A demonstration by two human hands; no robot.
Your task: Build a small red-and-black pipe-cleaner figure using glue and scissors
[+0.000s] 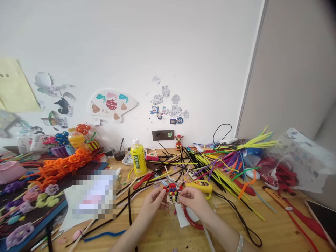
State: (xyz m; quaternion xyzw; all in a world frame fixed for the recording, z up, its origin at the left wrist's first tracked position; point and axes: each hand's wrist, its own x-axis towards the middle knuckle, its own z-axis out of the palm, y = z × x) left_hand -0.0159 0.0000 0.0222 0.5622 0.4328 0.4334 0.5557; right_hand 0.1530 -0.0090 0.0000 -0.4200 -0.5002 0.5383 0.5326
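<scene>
Cluttered wooden table (160, 232) below white wall (168, 42); left hand (154, 201) and right hand (194, 201), grip pinching a small figure (173, 194)

Left hand (154, 200) and right hand (194, 201) are both bare, forearms (136, 224) too, plus there's a kinda sparkly silvery bracelet (239, 242) round the right one.

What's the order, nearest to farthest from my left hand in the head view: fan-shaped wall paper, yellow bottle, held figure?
1. Held figure: touching your left hand.
2. Yellow bottle: beyond, slightly left.
3. Fan-shaped paper: up on the wall, farther left.
</scene>
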